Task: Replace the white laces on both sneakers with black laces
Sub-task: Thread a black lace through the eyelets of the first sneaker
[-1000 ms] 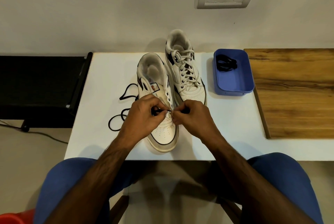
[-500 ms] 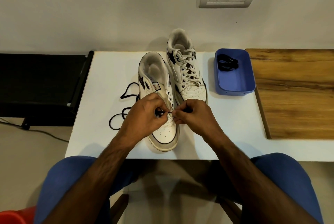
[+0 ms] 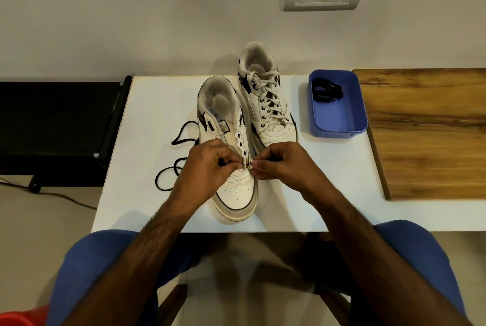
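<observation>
Black lace, both hands pinching

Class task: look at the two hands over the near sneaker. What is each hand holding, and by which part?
Both the left hand and right hand pinch the black lace near its ends, at the near sneaker's lowest eyelets.

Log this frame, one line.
hands: threading black lace | near sneaker: eyelets empty | far sneaker: white-laced | tray: spare lace
</observation>
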### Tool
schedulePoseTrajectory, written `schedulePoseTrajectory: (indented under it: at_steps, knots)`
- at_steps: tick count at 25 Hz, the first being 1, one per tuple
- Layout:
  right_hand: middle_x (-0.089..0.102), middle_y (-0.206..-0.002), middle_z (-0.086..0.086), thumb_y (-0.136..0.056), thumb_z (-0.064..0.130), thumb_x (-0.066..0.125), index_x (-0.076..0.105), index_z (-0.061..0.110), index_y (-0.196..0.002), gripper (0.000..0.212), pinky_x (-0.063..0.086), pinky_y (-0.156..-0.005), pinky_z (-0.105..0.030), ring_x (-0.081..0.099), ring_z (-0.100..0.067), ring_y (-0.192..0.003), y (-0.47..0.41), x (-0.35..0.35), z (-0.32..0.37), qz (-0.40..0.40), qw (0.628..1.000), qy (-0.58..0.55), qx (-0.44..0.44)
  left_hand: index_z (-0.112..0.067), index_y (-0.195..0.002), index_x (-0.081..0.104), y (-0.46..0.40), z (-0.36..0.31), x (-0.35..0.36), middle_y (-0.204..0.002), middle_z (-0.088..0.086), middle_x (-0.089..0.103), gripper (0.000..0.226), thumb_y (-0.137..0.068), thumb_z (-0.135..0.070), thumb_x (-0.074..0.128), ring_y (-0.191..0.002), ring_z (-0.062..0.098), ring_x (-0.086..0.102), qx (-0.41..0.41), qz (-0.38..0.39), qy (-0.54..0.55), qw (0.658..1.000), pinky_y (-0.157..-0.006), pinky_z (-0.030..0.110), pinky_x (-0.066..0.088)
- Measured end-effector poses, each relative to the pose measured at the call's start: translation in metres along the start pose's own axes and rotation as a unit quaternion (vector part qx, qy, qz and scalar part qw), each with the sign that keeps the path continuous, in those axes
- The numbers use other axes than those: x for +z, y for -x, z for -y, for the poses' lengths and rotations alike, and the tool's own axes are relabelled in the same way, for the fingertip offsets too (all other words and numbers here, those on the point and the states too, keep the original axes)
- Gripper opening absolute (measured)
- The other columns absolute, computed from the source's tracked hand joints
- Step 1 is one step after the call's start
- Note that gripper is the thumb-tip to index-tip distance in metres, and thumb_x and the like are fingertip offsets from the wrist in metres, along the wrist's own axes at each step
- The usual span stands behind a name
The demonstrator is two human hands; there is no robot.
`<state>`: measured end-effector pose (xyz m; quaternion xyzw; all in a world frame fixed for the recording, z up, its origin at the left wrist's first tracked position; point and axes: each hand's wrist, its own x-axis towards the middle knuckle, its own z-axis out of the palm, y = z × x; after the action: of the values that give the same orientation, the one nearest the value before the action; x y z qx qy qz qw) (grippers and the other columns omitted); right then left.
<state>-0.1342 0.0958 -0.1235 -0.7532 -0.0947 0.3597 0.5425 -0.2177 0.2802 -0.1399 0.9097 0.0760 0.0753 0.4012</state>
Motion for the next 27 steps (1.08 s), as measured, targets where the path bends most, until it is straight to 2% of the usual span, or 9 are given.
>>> schedulePoseTrajectory:
  at_steps: [4, 5, 8, 11, 15, 19, 22, 24, 27]
  knots:
    - [0.077, -0.081, -0.005, -0.087, 0.013, 0.077, 0.077, 0.006, -0.092, 0.008, 0.062, -0.083, -0.037, 0.076, -0.015, -0.078, 0.001, 0.003, 0.001, -0.016, 0.997, 0.069, -0.023, -0.016, -0.081, 0.081, 0.000, -0.003, 0.002, -0.074, -0.025, 0.061, 0.011, -0.075, -0.009, 0.086, -0.079, -0.010, 0.063, -0.003, -0.006, -0.021, 1.000, -0.075, 0.003, 0.042]
    - [0.077, -0.081, -0.003, -0.087, 0.015, 0.078, 0.077, 0.009, -0.090, 0.007, 0.062, -0.084, -0.037, 0.075, -0.013, -0.077, 0.001, 0.005, 0.001, -0.025, 0.995, 0.090, -0.030, -0.017, -0.079, 0.080, 0.000, -0.003, 0.003, -0.074, -0.024, 0.061, 0.010, -0.075, -0.010, 0.086, -0.076, -0.009, 0.063, 0.002, -0.010, -0.033, 0.999, -0.078, 0.008, 0.046]
    - [0.076, -0.079, 0.002, -0.085, 0.020, 0.080, 0.078, 0.017, -0.087, 0.004, 0.061, -0.083, -0.037, 0.073, -0.010, -0.077, 0.001, 0.009, 0.000, -0.048, 0.989, 0.128, -0.047, -0.021, -0.078, 0.076, 0.000, 0.001, 0.006, -0.078, -0.016, 0.069, 0.010, -0.078, -0.015, 0.085, -0.075, 0.001, 0.065, 0.017, -0.010, -0.073, 0.997, -0.085, 0.042, 0.054]
    - [0.076, -0.079, 0.003, -0.085, 0.022, 0.080, 0.079, 0.015, -0.089, 0.007, 0.061, -0.082, -0.034, 0.073, -0.009, -0.077, 0.001, 0.008, 0.000, -0.050, 0.988, 0.137, -0.052, -0.028, -0.078, 0.068, 0.001, 0.004, 0.009, -0.077, -0.025, 0.060, 0.018, -0.081, -0.015, 0.080, -0.077, 0.004, 0.064, 0.019, 0.005, -0.093, 0.995, -0.083, 0.053, 0.052]
    - [0.075, -0.082, 0.004, -0.085, 0.021, 0.081, 0.079, 0.015, -0.091, 0.008, 0.057, -0.077, -0.023, 0.071, -0.007, -0.079, 0.004, 0.008, 0.003, -0.044, 0.985, 0.157, -0.063, -0.037, -0.077, 0.058, 0.000, 0.005, 0.009, -0.075, -0.031, 0.054, 0.031, -0.083, -0.013, 0.078, -0.074, -0.007, 0.055, 0.015, 0.011, -0.085, 0.996, -0.084, 0.055, 0.050]
    - [0.077, -0.086, 0.001, -0.089, 0.017, 0.076, 0.079, 0.014, -0.095, 0.008, 0.060, -0.087, -0.035, 0.073, -0.012, -0.084, 0.001, 0.005, 0.002, -0.022, 0.987, 0.145, -0.062, -0.028, -0.077, 0.071, -0.001, 0.008, 0.007, -0.076, -0.030, 0.058, 0.011, -0.080, -0.023, 0.081, -0.077, 0.000, 0.063, 0.048, 0.006, -0.057, 0.997, -0.082, 0.054, 0.052]
    - [0.076, -0.085, 0.002, -0.086, 0.015, 0.079, 0.078, 0.015, -0.093, 0.007, 0.061, -0.086, -0.038, 0.073, -0.010, -0.082, 0.000, 0.006, 0.000, -0.032, 0.988, 0.135, -0.063, -0.018, -0.081, 0.076, 0.000, 0.005, 0.005, -0.077, -0.020, 0.068, 0.013, -0.075, -0.016, 0.087, -0.075, 0.001, 0.068, 0.039, -0.010, -0.007, 0.999, -0.079, 0.037, 0.058]
    - [0.076, -0.083, 0.002, -0.083, 0.015, 0.082, 0.076, 0.017, -0.089, 0.009, 0.061, -0.084, -0.037, 0.073, -0.009, -0.079, -0.001, 0.009, -0.001, -0.044, 0.989, 0.128, -0.064, -0.018, -0.088, 0.068, 0.001, 0.000, 0.004, -0.076, -0.013, 0.070, 0.025, -0.074, -0.009, 0.088, -0.075, 0.002, 0.070, -0.002, -0.014, 0.039, 0.999, -0.075, 0.024, 0.058]
    - [0.075, -0.084, 0.000, -0.082, 0.015, 0.083, 0.074, 0.017, -0.088, 0.011, 0.061, -0.084, -0.039, 0.072, -0.012, -0.081, -0.003, 0.011, -0.003, -0.042, 0.990, 0.121, -0.066, -0.021, -0.096, 0.057, 0.001, -0.002, -0.001, -0.078, -0.010, 0.070, 0.036, -0.078, -0.004, 0.084, -0.081, 0.006, 0.071, -0.002, 0.013, 0.061, 0.998, -0.077, 0.029, 0.059]
